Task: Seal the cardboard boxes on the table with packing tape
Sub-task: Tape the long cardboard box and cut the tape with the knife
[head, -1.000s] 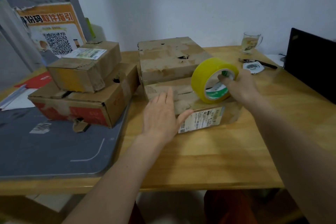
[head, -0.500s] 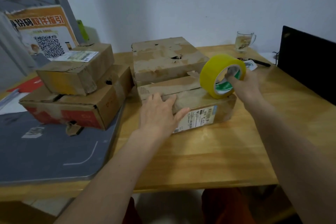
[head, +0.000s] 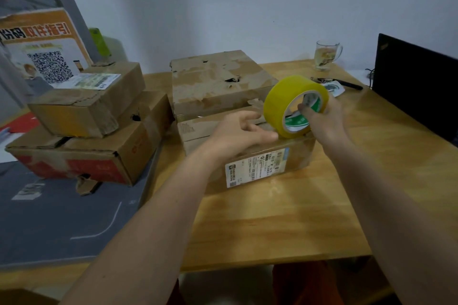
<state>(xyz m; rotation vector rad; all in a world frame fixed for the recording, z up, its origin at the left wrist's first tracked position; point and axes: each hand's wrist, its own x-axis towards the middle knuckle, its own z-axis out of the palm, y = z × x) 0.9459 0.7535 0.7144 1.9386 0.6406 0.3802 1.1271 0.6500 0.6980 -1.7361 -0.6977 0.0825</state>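
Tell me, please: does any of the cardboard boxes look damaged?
Yes. The back box has a torn hole in its top and peeled patches. The bottom box of the left stack has a ripped flap hanging at its front lower edge.

Desk (head: 285,225): pale varnished wood, smooth with a soft sheen. Front box (head: 247,153): matt brown cardboard, scuffed, bearing a white paper label (head: 256,167). On this box, tape roll (head: 288,104): glossy yellow plastic film. Left of the box, mat (head: 57,218): matt grey. Behind it, mug (head: 326,56): clear glass.
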